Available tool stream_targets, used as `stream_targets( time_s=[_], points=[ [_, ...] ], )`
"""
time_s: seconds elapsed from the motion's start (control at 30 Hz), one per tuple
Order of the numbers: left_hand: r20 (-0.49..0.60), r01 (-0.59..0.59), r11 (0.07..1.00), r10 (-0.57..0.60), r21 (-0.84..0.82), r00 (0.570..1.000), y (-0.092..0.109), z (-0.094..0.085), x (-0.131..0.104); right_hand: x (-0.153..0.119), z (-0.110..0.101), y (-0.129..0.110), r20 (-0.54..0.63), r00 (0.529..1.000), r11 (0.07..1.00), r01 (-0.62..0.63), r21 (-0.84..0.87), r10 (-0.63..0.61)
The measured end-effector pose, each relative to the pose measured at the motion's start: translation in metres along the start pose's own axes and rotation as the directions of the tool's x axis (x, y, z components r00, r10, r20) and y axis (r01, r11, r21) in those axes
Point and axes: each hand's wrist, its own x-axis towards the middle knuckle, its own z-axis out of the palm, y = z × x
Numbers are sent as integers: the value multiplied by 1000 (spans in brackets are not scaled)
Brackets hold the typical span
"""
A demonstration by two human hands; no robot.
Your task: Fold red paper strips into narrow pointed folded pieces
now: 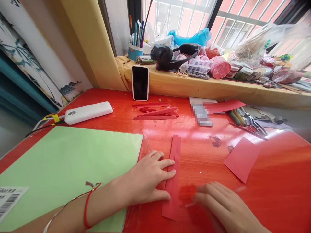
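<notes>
A folded red paper strip [177, 191] lies lengthwise on the red table in front of me. My left hand [150, 176] rests on it, fingers spread, with the tips touching its left side and fold. Just right of the strip, my right hand [218, 204] hovers with its fingers curled together, smeared by motion. Something thin and pale shows by its fingertips, too blurred to name. Several narrow folded red strips [155, 113] lie in a loose pile farther back. A red paper piece [243, 159] rests on the table to the right.
Green sheets [73, 155] cover the table's left side, near a white power bank [88, 113] with cables. A phone [140, 83] leans upright at the back. Scissors [255, 124] and pliers [238, 117] lie back right. The windowsill [155, 76] holds craft supplies.
</notes>
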Motion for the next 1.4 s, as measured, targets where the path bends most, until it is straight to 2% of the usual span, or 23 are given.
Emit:
stream_targets(
  time_s=[0.1, 0.2, 0.3, 0.47, 0.67, 0.83, 1.03, 1.27, 1.4],
  points=[
    [11, 4, 998, -4, -59, 1000, 0, 0, 1, 1, 15, 12, 22, 997, 998, -69, -12, 69],
    [7, 23, 995, -23, -96, 1000, -1, 3, 2, 3, 34, 23, 18, 1000, 997, -10, -79, 12],
    [9, 44, 993, -44, -109, 999, -3, 7, 3, 4, 42, 31, 25, 999, 990, 35, -140, -31],
    [63, 76, 992, -70, -105, 996, -2, 8, 2, 1, 41, 40, 91, 995, 990, 38, -132, -26],
    [139, 94, 992, -81, -89, 987, 0, 3, 3, 0, 41, 40, 108, 993, 993, -37, -114, 50],
    [170, 97, 992, -83, -76, 982, 0, 2, 4, 7, 39, 55, 81, 993, 981, -69, -181, 85],
    [156, 83, 993, -69, -86, 985, 0, 1, 4, 14, 37, 72, 140, 981, 970, -101, -223, 135],
    [91, 42, 998, -37, -51, 995, 0, 2, 3, 21, 34, 84, 151, 972, 959, -136, -248, 177],
    [97, 26, 999, -23, -36, 995, 0, 2, 4, 23, 32, 91, 162, 964, 947, -158, -280, 209]
  ],
)
